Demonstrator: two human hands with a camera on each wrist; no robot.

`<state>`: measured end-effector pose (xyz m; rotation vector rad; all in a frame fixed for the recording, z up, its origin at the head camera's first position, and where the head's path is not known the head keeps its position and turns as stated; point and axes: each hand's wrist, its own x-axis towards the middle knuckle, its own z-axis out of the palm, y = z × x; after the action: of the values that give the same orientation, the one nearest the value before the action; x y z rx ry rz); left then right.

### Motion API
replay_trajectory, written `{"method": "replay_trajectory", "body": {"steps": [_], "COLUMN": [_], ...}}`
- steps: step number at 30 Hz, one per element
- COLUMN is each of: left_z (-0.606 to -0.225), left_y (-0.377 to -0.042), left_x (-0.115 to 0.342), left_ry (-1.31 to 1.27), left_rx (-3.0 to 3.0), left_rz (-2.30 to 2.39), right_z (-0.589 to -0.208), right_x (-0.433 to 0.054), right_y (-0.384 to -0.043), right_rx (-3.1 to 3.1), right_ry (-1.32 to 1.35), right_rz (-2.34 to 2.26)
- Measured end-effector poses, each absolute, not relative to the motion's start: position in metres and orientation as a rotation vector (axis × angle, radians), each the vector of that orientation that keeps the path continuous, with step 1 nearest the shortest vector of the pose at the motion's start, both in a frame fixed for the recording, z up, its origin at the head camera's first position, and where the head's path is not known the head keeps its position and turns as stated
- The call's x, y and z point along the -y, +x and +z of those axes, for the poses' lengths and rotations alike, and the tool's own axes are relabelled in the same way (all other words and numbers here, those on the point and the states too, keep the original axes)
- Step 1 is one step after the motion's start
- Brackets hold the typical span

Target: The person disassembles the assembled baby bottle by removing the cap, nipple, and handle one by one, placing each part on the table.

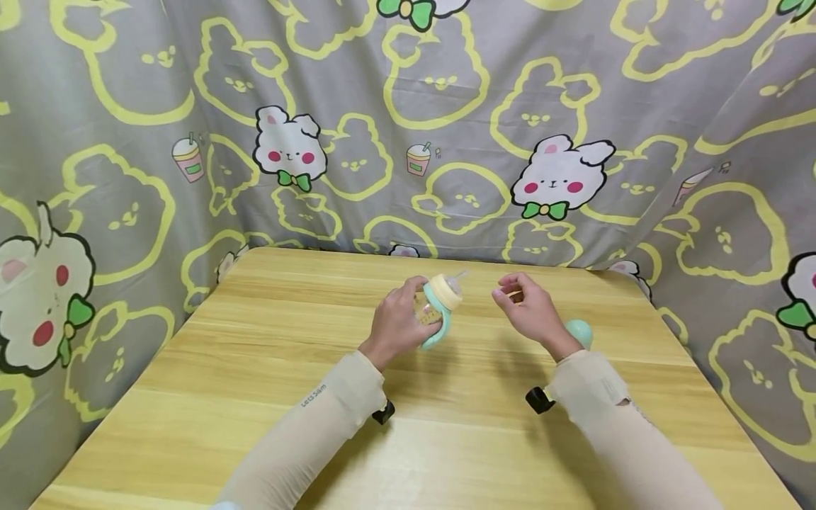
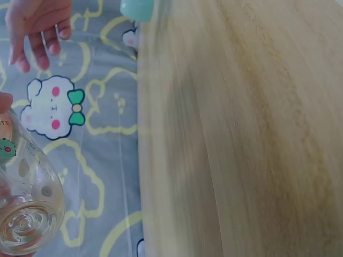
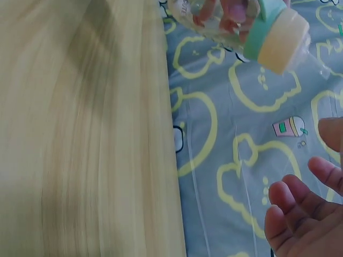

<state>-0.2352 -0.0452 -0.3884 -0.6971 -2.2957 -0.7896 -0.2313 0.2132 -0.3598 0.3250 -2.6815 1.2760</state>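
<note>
My left hand [image 1: 398,319] grips a clear baby bottle [image 1: 428,309] above the table, tilted so that its top points up and to the right. The bottle has a cream collar [image 3: 284,40], a mint-green ring with a handle [image 1: 444,329], and a clear spout [image 1: 460,275]. In the left wrist view the round base of the bottle [image 2: 29,225] shows at the left edge. To the right of the bottle, apart from it, my right hand [image 1: 528,306] hovers with loosely bent fingers [image 3: 300,201] and holds nothing. A mint-green cap [image 1: 579,331] stands on the table behind the right wrist.
The wooden table [image 1: 255,333] spreads under both arms. A grey curtain [image 1: 357,85] with yellow outlines and rabbit faces hangs along the table's back and sides. Black wrist-worn devices, one at the left wrist [image 1: 384,412] and one at the right [image 1: 540,400], jut out beneath the sleeves.
</note>
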Motion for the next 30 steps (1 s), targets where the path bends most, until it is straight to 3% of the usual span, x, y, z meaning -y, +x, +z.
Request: {"method": "replay_trajectory", "body": {"steps": [30], "left_z": [-0.385], "left_y": [-0.238], "left_x": [0.033], "left_ry": [-0.744], "left_rx": [2.246], "left_rz": [-0.724], "right_z": [-0.356], "right_x": [-0.153], "right_y": [-0.233], "right_rx": [2.649], "right_ry": [0.529], "right_rz": [1.33]}}
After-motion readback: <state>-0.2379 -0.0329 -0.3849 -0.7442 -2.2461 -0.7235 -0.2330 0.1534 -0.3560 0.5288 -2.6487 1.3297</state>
